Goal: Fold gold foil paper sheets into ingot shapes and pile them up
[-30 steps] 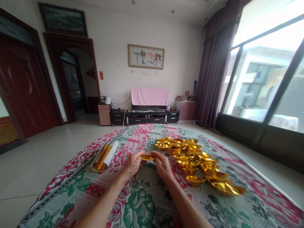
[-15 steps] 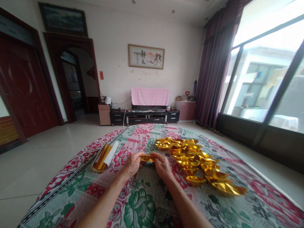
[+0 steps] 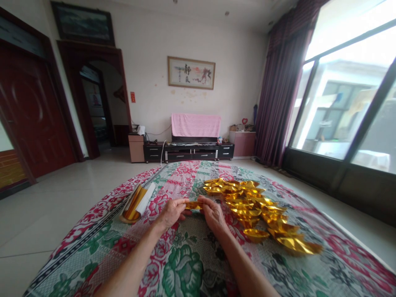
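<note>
My left hand (image 3: 172, 212) and my right hand (image 3: 212, 214) meet over a flowered cloth (image 3: 185, 264), and both pinch a small folded piece of gold foil paper (image 3: 193, 205) between their fingertips. To the right of my right hand lies a long heap of folded gold paper ingots (image 3: 256, 210), running from the middle of the cloth toward the near right. To the left of my left hand lies a curled stack of gold foil sheets (image 3: 136, 199) with white backs.
The cloth covers a round surface with pale floor tiles (image 3: 46, 214) around it. Far back stand a low dark TV cabinet (image 3: 192, 152) with a pink cover, a framed picture, dark wooden doors at left and a large window with purple curtains at right.
Both hands have stayed pinched on the gold piece and shifted it slightly between the fingers. The view has tilted a little; nothing else on the cloth has moved.
</note>
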Demonstrator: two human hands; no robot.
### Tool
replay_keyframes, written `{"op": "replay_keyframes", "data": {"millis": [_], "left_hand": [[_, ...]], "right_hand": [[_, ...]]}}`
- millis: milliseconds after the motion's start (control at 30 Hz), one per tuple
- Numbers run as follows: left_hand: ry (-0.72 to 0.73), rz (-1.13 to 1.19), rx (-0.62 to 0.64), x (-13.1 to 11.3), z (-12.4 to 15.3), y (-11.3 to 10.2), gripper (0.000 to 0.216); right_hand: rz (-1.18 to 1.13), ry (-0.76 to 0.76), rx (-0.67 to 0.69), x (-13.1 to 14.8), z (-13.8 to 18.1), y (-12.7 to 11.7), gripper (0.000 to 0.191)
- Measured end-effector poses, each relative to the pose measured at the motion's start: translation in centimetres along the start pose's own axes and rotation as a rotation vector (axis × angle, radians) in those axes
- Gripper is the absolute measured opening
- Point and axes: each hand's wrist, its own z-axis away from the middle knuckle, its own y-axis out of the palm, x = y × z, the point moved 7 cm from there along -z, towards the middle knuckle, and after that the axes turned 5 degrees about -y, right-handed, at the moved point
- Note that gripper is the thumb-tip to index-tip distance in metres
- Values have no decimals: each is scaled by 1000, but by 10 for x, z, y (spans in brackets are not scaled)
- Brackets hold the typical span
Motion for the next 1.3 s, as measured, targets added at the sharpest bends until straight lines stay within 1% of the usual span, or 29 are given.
{"op": "replay_keyframes", "data": {"millis": [100, 267, 533, 767, 900, 1033, 1300], "left_hand": [[-17, 9, 11, -1, 3, 1, 44], [-45, -7, 15, -2, 5, 2, 43], [-72, 22, 41, 5, 1, -1, 46], [-80, -6, 42, 2, 4, 1, 45], [-62, -29, 21, 1, 3, 2, 45], [-59, -44, 11, 3, 0, 2, 45], [-54, -35, 24, 3, -1, 3, 46]], "right_hand": [[-2, 4, 24, -1, 0, 1, 34], [5, 29, 60, -2, 2, 2, 32], [-106, 96, 99, -5, 1, 5, 30], [10, 53, 118, -4, 0, 5, 36], [102, 23, 139, -4, 0, 6, 35], [106, -5, 146, -4, -1, 7, 33], [121, 4, 145, -5, 0, 6, 34]]}}
